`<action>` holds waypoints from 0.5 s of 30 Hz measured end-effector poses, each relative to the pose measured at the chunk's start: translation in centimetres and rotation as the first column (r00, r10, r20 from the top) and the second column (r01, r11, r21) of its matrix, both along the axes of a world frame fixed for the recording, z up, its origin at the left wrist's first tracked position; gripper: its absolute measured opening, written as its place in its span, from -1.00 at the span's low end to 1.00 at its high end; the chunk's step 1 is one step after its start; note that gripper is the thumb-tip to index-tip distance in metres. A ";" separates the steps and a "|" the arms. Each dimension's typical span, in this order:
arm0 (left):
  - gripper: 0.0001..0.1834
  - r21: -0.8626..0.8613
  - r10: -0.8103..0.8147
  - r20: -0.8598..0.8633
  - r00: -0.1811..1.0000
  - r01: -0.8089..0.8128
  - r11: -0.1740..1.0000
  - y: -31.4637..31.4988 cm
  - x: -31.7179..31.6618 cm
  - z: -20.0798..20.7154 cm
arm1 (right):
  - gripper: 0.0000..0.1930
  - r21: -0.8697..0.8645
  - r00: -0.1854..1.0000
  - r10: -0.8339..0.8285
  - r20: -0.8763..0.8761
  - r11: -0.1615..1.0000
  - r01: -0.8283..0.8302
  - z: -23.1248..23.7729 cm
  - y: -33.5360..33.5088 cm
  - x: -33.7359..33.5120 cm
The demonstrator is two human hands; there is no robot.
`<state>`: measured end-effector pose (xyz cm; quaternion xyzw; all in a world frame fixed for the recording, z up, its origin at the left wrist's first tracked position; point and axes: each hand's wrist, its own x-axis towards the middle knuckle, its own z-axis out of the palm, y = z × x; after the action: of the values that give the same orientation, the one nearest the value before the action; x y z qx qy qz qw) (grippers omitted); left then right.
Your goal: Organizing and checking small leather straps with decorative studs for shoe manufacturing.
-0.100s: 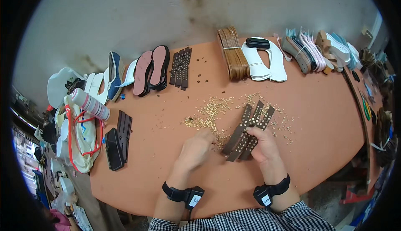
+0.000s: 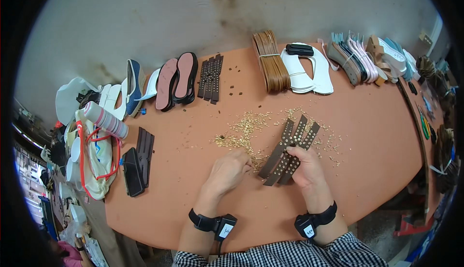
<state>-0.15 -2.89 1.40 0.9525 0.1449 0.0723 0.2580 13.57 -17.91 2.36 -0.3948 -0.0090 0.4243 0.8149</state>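
Note:
My right hand (image 2: 308, 168) grips a dark brown studded strap piece (image 2: 277, 162), with the thumb lying across its middle. Several flat strips fan out from that middle, dotted with small gold studs. Beside it on the left, my left hand (image 2: 229, 171) rests low over the table with curled fingers. Its fingertips come close to the scattered gold studs (image 2: 247, 126); whether a stud is pinched in them is hidden. Those loose studs spread over the table beyond both hands, some of them behind the strap piece.
Along the back stand another studded strap piece (image 2: 209, 79), pink-topped soles (image 2: 185, 76), a tied brown strip bundle (image 2: 271, 64) and white sole shapes (image 2: 321, 76). At left are a black box (image 2: 132, 173), plain dark straps (image 2: 145, 144) and a striped cup (image 2: 106, 120). Pliers (image 2: 424, 124) lie far right.
The whole view has shifted very slightly. Both hands and the studded strap piece keep nearly the same pose.

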 end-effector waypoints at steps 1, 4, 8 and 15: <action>-0.91 0.020 0.003 -0.020 1.000 -0.003 1.000 0.0 0.0 0.0 | -0.84 -0.002 1.000 0.007 -0.004 1.000 -0.007 -0.1 0.1 0.0; -0.92 0.064 0.015 -0.039 0.999 -0.013 0.998 -0.2 0.2 -0.2 | -0.84 -0.011 1.000 0.015 -0.007 1.000 -0.015 0.1 0.2 0.0; -0.92 0.065 0.024 0.007 1.000 -0.024 0.998 -0.3 0.1 -0.3 | -0.84 -0.002 1.000 0.001 -0.013 1.000 -0.001 -0.3 0.3 0.0; -0.89 0.002 0.029 -0.020 0.999 -0.029 1.000 -0.5 0.2 0.4 | -0.84 -0.018 0.999 0.013 0.034 1.000 -0.012 0.1 0.4 -0.4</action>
<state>0.09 -3.36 1.78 0.9512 0.1611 0.0666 0.2547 13.19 -17.49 2.46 -0.4090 -0.0217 0.4227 0.8085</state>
